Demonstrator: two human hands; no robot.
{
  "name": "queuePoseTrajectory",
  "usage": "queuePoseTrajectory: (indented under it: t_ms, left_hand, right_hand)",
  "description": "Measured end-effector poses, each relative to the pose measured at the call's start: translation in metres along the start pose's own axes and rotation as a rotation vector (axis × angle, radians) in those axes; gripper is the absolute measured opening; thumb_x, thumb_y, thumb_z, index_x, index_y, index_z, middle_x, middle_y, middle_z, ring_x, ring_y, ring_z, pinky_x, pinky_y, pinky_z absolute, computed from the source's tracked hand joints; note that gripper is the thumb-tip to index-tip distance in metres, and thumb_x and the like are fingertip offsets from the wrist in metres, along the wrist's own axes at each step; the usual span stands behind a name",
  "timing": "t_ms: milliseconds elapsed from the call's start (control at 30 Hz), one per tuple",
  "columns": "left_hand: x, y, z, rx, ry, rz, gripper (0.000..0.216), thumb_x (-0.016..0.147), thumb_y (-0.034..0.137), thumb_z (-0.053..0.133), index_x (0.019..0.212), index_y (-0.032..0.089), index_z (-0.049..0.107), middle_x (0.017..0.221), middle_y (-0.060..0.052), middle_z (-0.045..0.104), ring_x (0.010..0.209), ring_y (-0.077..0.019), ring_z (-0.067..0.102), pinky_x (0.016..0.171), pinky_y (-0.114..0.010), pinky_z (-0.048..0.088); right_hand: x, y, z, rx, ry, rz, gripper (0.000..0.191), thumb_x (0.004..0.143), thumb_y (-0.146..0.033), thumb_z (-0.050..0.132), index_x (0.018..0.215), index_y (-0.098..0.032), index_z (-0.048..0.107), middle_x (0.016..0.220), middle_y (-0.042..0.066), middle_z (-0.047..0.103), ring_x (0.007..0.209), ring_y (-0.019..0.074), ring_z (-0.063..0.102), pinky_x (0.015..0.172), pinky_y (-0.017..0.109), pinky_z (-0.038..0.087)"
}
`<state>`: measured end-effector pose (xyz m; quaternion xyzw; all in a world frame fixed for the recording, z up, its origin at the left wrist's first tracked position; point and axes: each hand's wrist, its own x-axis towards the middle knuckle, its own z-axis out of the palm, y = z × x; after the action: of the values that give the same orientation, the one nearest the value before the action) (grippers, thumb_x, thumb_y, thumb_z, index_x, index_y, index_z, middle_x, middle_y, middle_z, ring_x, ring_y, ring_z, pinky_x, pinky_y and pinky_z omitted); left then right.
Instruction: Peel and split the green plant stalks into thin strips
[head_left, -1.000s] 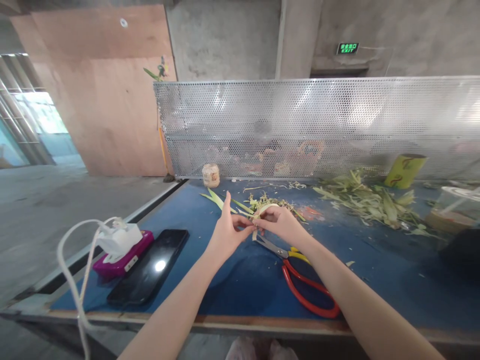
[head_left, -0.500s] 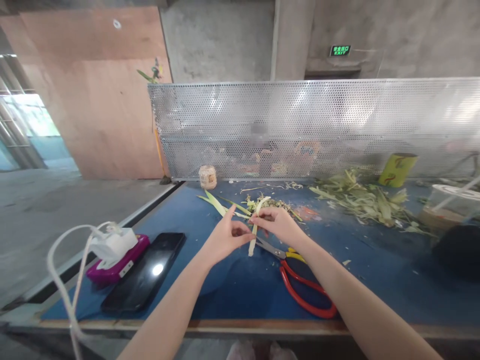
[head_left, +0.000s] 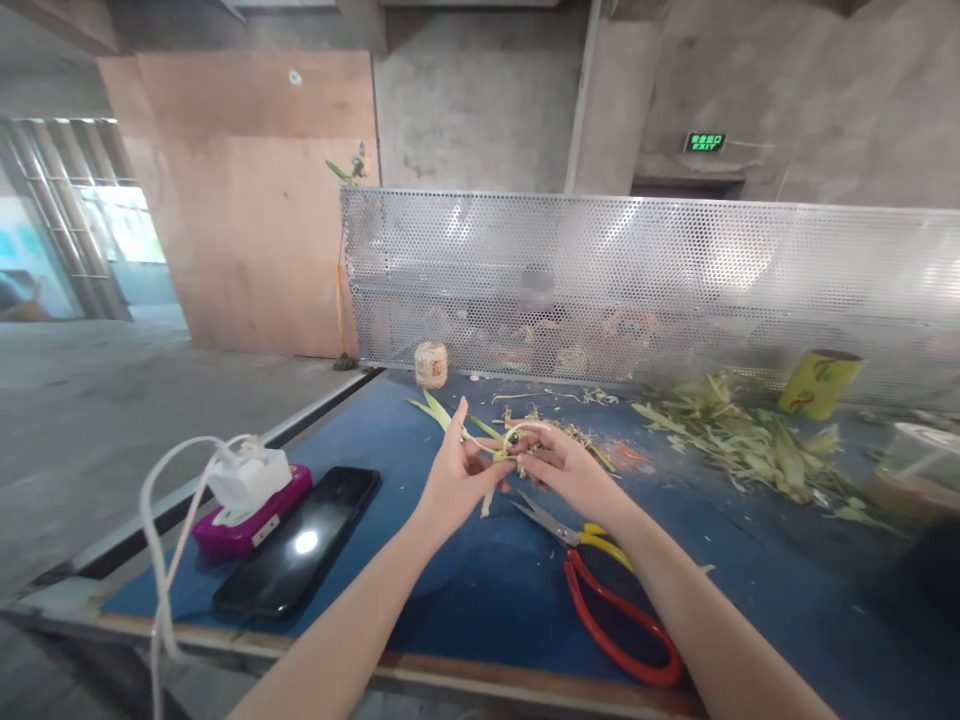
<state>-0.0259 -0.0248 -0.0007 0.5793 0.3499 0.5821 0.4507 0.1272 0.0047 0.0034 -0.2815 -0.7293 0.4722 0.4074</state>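
Both my hands meet above the blue table [head_left: 465, 590] and work a pale green leaf strip [head_left: 504, 445]. My left hand [head_left: 459, 475] pinches one part of the strip between thumb and fingers, index finger pointing up. My right hand [head_left: 564, 464] grips the other part, which curls into a loop over its fingers. A short end of the strip hangs down toward the table. Red-handled scissors [head_left: 600, 590] lie on the table just under my right forearm.
A black phone [head_left: 300, 545] and a magenta power bank [head_left: 251, 510] with a white charger and cable lie at the left. Leaf scraps [head_left: 750, 440], a yellow cup [head_left: 817, 383] and a small twine roll [head_left: 431, 364] sit before a perforated metal screen [head_left: 637, 280].
The strip, hanging straight half a second ago, is now curled into a loop between my hands. The camera view has tilted up slightly.
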Motion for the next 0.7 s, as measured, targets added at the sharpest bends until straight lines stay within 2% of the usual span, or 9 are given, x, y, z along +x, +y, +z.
queuePoseTrajectory:
  t_ms: [100,167,267,400,533,700]
  left_hand:
    - [-0.001,0.000,0.000,0.018,0.001,0.009,0.100,0.067,0.024,0.064,0.135,0.023,-0.010,0.095,-0.007,0.061,0.050,-0.0093,0.057,0.055,-0.027,0.047]
    - [-0.002,-0.001,0.000,0.020,-0.015,0.018,0.101,0.067,0.023,0.064,0.134,0.022,-0.012,0.090,-0.005,0.062,0.049,-0.0096,0.057,0.054,-0.027,0.047]
    - [-0.002,-0.002,-0.001,0.040,-0.018,0.019,0.101,0.067,0.025,0.064,0.134,0.024,-0.013,0.081,-0.002,0.062,0.051,-0.0117,0.059,0.047,-0.023,0.045]
    - [0.000,-0.004,-0.002,0.110,-0.030,-0.019,0.102,0.069,0.028,0.062,0.132,0.028,-0.019,0.079,0.000,0.060,0.052,-0.0136,0.060,0.038,-0.019,0.038]
    - [0.003,-0.006,-0.005,0.140,-0.049,-0.061,0.109,0.068,0.028,0.063,0.129,0.022,-0.027,0.074,0.001,0.059,0.046,-0.0118,0.056,0.038,-0.021,0.038]
    - [0.001,-0.002,-0.009,0.178,-0.065,-0.037,0.108,0.068,0.027,0.062,0.130,0.017,-0.025,0.069,0.001,0.060,0.043,-0.0099,0.052,0.041,-0.021,0.037]
  right_hand:
    - [0.001,0.004,-0.001,-0.082,-0.026,0.019,0.025,0.076,-0.027,0.051,0.100,-0.020,0.050,0.069,-0.001,0.052,0.051,0.0080,0.045,0.047,0.021,0.036]
    - [0.002,0.006,0.000,-0.105,-0.033,0.021,0.026,0.076,-0.024,0.049,0.101,-0.019,0.049,0.062,-0.002,0.052,0.055,0.0100,0.049,0.048,0.022,0.036]
    - [0.002,0.005,0.000,-0.106,-0.016,0.022,0.031,0.075,-0.021,0.049,0.107,-0.018,0.047,0.061,-0.002,0.055,0.055,0.0103,0.051,0.049,0.022,0.037]
    - [0.001,0.001,-0.006,-0.138,-0.024,0.022,0.038,0.074,-0.021,0.051,0.112,-0.019,0.048,0.058,-0.002,0.057,0.055,0.0101,0.051,0.051,0.022,0.037]
    - [0.001,-0.001,-0.012,-0.159,-0.040,0.042,0.048,0.073,-0.021,0.052,0.120,-0.020,0.043,0.056,-0.003,0.059,0.052,0.0097,0.050,0.051,0.022,0.037]
    - [0.000,-0.002,-0.015,-0.158,-0.059,0.052,0.053,0.072,-0.023,0.053,0.123,-0.020,0.039,0.057,-0.003,0.060,0.050,0.0085,0.048,0.050,0.021,0.036]
